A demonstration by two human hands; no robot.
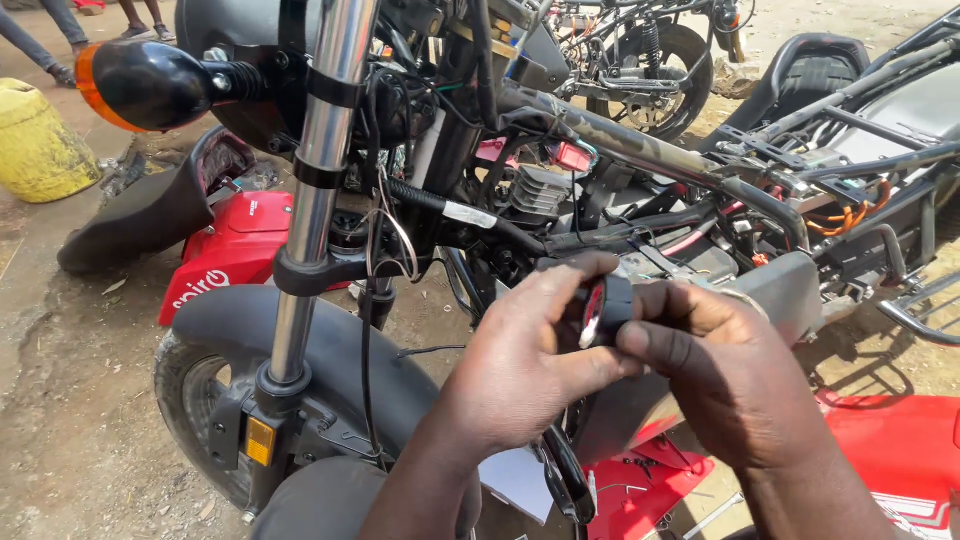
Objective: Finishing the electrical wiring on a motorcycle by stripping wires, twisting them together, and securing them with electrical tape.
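Black tape roll point(603, 305), round, pinched between left hand point(520, 365) and right hand point(715, 365).

Both forearms come up from the bottom edge and meet about mid-frame, bare, no gloves. The left hand point(525, 360) sits on the near side, fingers curled over the top, thumb stretched out to the right. The right hand point(725, 370) faces it, back of the hand towards the camera, thumb pressing in to the left until it touches the left one. Fingertips of both look pinched together, though the right hand's fingers are mostly hidden behind its knuckles.
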